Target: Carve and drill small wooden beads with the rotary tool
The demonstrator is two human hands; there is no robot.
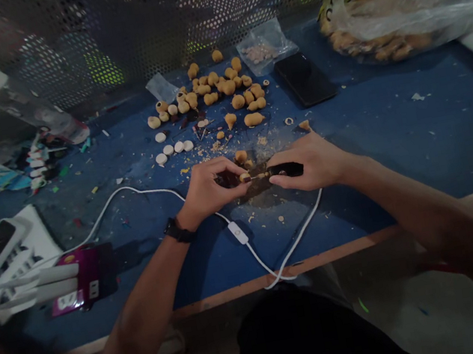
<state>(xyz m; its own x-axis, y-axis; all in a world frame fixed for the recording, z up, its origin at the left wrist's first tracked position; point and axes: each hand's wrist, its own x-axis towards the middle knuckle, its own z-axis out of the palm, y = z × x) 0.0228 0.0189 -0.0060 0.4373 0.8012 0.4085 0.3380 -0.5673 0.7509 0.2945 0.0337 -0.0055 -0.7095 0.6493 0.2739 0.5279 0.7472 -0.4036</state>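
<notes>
Between the thumb and fingers of my left hand (pixel 219 187) is a small gourd piece (pixel 244 177), pale at its edge. My right hand (pixel 305 163) is closed round a black handheld rotary tool (pixel 285 169), whose thin metal bit (pixel 259 176) points left and reaches the piece; whether it touches or enters it I cannot tell. A white cord (pixel 306 222) with an inline switch (pixel 238 233) loops in front of the hands. Just beyond them lies a small brown gourd (pixel 241 156), with pale shavings (pixel 262 141) scattered around.
Several small gourds (pixel 227 87) and white discs (pixel 179 147) lie at the back, beside a black phone (pixel 305 78) and a small clear bag (pixel 266 46). A large plastic bag of gourds (pixel 378 24) sits back right. A bottle (pixel 41 107) and a purple box (pixel 84 277) are left.
</notes>
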